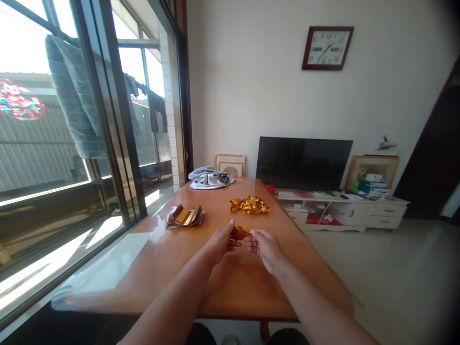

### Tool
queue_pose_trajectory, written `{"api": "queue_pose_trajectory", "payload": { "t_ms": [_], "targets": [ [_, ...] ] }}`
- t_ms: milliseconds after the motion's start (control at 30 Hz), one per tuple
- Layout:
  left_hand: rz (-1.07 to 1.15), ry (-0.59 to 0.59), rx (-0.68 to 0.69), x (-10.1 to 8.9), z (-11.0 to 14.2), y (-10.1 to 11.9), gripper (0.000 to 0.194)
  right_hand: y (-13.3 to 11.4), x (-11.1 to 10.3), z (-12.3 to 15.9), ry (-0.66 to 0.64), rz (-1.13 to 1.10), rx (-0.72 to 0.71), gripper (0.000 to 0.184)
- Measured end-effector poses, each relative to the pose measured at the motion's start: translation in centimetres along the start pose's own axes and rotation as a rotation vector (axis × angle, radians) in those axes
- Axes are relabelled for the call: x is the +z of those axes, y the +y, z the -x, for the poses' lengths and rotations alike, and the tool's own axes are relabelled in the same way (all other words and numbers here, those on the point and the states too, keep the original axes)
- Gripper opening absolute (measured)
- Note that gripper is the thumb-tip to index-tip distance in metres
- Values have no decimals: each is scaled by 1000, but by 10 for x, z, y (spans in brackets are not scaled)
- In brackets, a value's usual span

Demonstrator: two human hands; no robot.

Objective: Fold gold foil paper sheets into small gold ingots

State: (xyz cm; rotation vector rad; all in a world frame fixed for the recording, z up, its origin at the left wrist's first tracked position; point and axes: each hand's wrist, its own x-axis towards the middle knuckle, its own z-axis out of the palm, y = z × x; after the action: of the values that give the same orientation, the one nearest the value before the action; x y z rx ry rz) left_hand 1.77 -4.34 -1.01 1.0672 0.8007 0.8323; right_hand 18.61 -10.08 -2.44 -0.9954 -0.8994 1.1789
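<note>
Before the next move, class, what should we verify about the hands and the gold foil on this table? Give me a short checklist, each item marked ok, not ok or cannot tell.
1. Grip: ok. The left hand and right hand pinch a small crumpled gold foil piece from either side.
2. Shape of that piece: cannot tell. The fingers hide much of it.
3. Crumpled gold foil heap: ok. It lies apart from the hands.
4. Stack of flat gold foil sheets: ok. It lies apart from the hands.
5. Glare on the glossy wooden table: not ok. Bright window light shines on the surface beside the stack.
</note>
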Motion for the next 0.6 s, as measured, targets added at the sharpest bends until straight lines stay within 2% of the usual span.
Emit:
{"api": "queue_pose_trajectory", "payload": {
  "t_ms": [267, 433, 600],
  "targets": [
    [20, 33, -24, -18, -42, 14, 64, -4, -6, -45, 36, 64, 16, 29],
    [62, 18, 54, -33, -58, 6, 65, 0, -8, -64, -11, 129, 38, 22],
    [65, 45, 76, -38, -65, -1, 61, -1, -4, -85, -8, 178, 45, 19]
  ]
}}
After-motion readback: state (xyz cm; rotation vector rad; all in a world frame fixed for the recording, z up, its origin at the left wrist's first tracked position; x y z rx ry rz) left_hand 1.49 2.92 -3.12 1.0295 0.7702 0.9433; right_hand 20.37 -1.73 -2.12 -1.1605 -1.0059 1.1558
